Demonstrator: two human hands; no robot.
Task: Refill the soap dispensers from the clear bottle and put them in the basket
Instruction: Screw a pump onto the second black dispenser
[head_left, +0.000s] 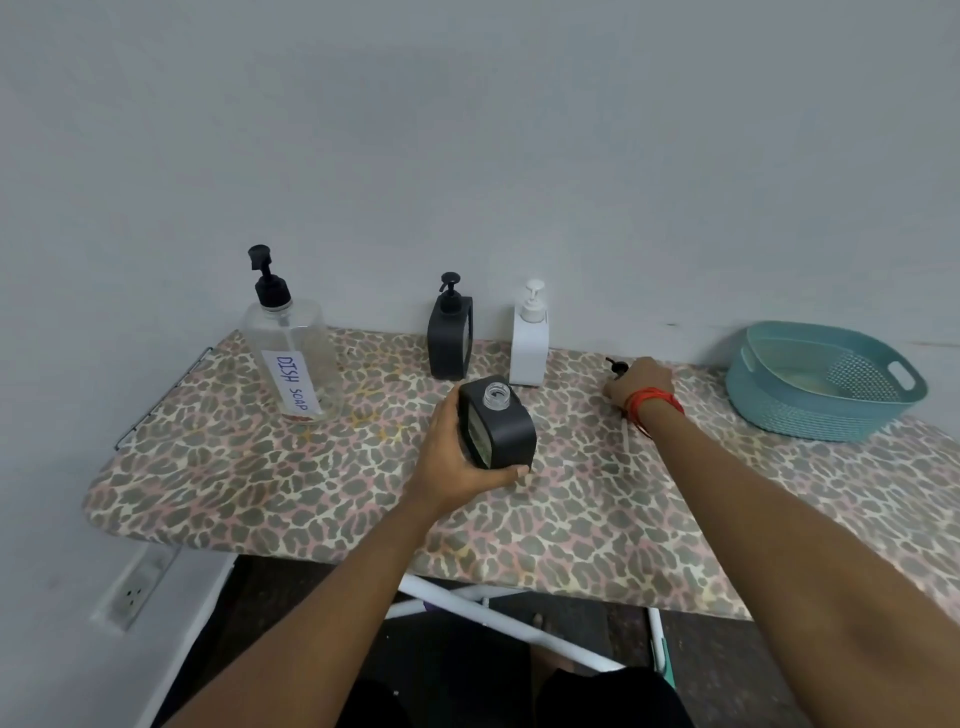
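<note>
My left hand (457, 457) wraps the uncapped black dispenser (497, 423), tilted on the board (260, 483). My right hand (641, 384) covers a black pump (617, 366) near the basket (826, 410); its fingers are hidden, grip unclear. The clear bottle (293, 358) stands far left.

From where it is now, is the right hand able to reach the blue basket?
Probably yes. The right hand rests on a black pump lying on the board, and the blue basket stands just to its right. Only bare cover lies between them, though the hand seems occupied with the pump.
</note>
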